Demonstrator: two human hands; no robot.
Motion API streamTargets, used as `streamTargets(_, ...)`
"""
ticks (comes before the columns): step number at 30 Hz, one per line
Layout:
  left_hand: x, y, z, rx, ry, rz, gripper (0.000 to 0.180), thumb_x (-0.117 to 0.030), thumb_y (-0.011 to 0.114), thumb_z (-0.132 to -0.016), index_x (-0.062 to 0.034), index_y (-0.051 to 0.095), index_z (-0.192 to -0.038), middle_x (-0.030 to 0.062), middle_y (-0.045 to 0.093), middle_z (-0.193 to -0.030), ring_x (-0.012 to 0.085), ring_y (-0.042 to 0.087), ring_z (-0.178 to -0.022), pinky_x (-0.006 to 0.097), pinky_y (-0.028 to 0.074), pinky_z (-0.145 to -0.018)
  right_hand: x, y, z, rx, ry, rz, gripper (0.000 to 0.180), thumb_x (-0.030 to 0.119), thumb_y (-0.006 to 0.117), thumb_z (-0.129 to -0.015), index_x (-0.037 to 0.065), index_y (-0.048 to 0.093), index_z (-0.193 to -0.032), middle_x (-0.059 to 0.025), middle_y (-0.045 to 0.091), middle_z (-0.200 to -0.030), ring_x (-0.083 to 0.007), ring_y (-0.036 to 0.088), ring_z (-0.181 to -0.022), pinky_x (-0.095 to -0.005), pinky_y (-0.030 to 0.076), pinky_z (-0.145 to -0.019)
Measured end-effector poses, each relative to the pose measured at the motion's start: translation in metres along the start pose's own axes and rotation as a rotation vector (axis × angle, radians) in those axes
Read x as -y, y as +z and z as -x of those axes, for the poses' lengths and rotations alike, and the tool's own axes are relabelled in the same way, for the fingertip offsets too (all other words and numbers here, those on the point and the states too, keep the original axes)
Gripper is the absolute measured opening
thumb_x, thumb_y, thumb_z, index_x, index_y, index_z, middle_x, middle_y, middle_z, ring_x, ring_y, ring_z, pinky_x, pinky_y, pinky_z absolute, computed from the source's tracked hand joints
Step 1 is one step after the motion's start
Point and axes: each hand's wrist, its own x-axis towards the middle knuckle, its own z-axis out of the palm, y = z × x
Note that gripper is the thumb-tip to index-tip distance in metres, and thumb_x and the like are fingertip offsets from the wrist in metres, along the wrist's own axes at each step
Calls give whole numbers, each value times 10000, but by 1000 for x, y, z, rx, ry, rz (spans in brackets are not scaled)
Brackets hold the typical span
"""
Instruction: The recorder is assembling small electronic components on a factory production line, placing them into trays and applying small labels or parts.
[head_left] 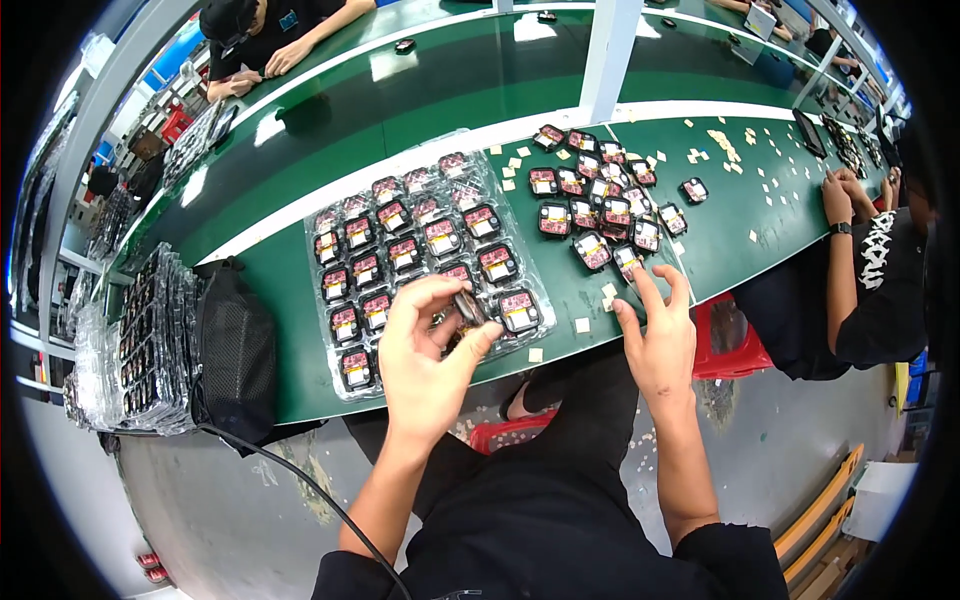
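My left hand is closed, with a small dark case pinched between thumb and fingers above the near part of a clear plastic tray. Rows of small black cases with red and white labels sit in the tray's pockets, such as one labelled case. My right hand is open, thumb and fingers apart. Its fingertips reach the nearest case of a loose pile; whether they touch it I cannot tell. More of these cases lie heaped beyond it.
Small cream squares are scattered over the green table. Stacked clear trays and a black bag stand at left. A white post rises behind the pile. Co-workers sit at right and across the table. A cable runs past my left arm.
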Motion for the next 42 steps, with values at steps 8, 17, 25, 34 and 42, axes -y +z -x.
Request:
streamTargets(8,11,-23,-115,-60,277,-879,269,-38,822,-812,2,603,-963,140,636,-999,316,662,-926,407,551,-842,2,-1,4,7,12,-24,174,165,754,-926,66,651,-1025,-107,660,-1187,-391,712,-824,-495,565,-698)
streamTargets(17,43,-19,-127,3,402,-1338,260,-273,731,-943,-26,788,-998,145,722,-1018,350,657,-999,466,535,-889,0,-9,17,-18,3,-120,195,76,794,-865,27,668,-1007,-153,678,-1168,-389,709,-843,-456,558,-692)
streamTargets(25,3,5,-83,68,517,-1009,375,-183,704,-977,-1,650,-1300,199,685,-1227,402,601,-1223,493,488,-1030,20,-31,28,-43,-99,-445,272,28,877,-785,2,691,-982,-167,701,-1218,-80,472,-555,-235,433,-516)
streamTargets(34,-20,7,37,446,-319,292,682,-129,825,-918,41,504,-1496,168,546,-1465,256,600,-1297,394,510,-1090,51,-32,35,131,-269,-876,357,177,928,-811,31,625,-930,-203,745,-1176,-18,465,-540,-200,415,-489)
streamTargets(42,12,7,63,245,-254,476,585,-95,845,-894,89,557,-1370,183,536,-1425,281,604,-1281,404,526,-1071,60,-37,42,344,-137,-917,458,122,912,-807,24,610,-1137,-156,610,-1213,-68,490,-606,-246,485,-573)
